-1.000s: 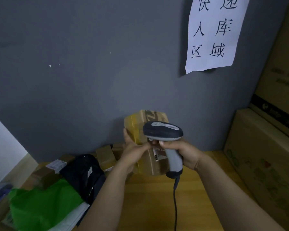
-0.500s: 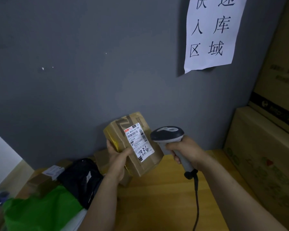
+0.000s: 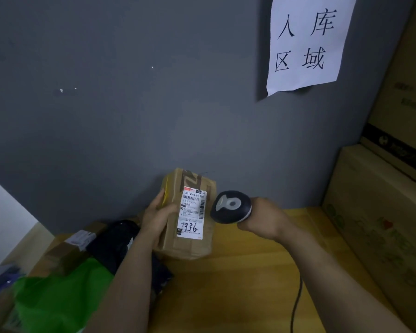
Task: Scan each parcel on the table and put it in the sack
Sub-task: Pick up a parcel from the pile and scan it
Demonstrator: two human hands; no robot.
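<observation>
One parcel (image 3: 192, 246) is in hand: a brown cardboard box with yellow tape down its left edge, held upright over the far part of the wooden table (image 3: 226, 289), close to the grey wall (image 3: 130, 116). Whether its lower end touches the table cannot be told. It carries one white shipping label (image 3: 192, 212) facing the camera, with a barcode and the handwritten number 7936.

The left hand (image 3: 159, 219) grips this parcel from its left side. The thumb lies on the front face at the label's left edge, and the other fingers curl round the taped edge towards the back.

There is one scanner (image 3: 231, 207), dark with a grey patch on its head. It sits just right of the parcel, level with the label. The right hand (image 3: 262, 219) is clenched round its handle, which the hand hides. One black cable (image 3: 297, 301) runs from below that hand towards the near edge.

At the left of the table lie three more items: one brown box (image 3: 65, 255), one black bag (image 3: 115, 239) and one green bag (image 3: 58, 304), crowded together.

On the right stand two large cartons (image 3: 382, 224), one stacked on the other. One paper sign (image 3: 305, 44) with printed characters hangs on the wall above.
</observation>
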